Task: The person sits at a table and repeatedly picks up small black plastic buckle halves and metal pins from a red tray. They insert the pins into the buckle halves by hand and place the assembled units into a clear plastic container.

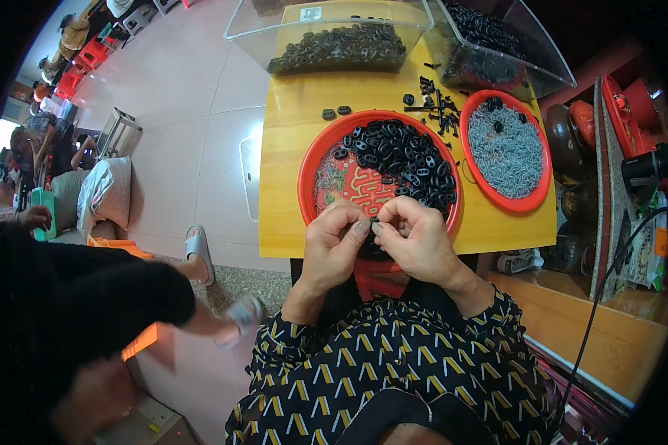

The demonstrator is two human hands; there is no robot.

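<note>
My left hand (332, 245) and my right hand (421, 239) meet over the near edge of a red round tray (305, 169). Thumbs and forefingers pinch together around a small black piece (374, 220), mostly covered by the fingertips, so its exact kind is unclear. Inside the tray, beyond my hands, lies a heap of black oval plastic parts with two holes each (402, 152). Some small silvery pieces (326, 178) lie along its left side.
A second red tray (465, 141) at right holds many small silvery screw-like pieces (506, 159). Black bolt-like pieces (441, 111) lie loose on the yellow table (286, 148). Clear bins (338, 48) of dark parts stand behind. Another person's sandalled foot (198, 256) is at left.
</note>
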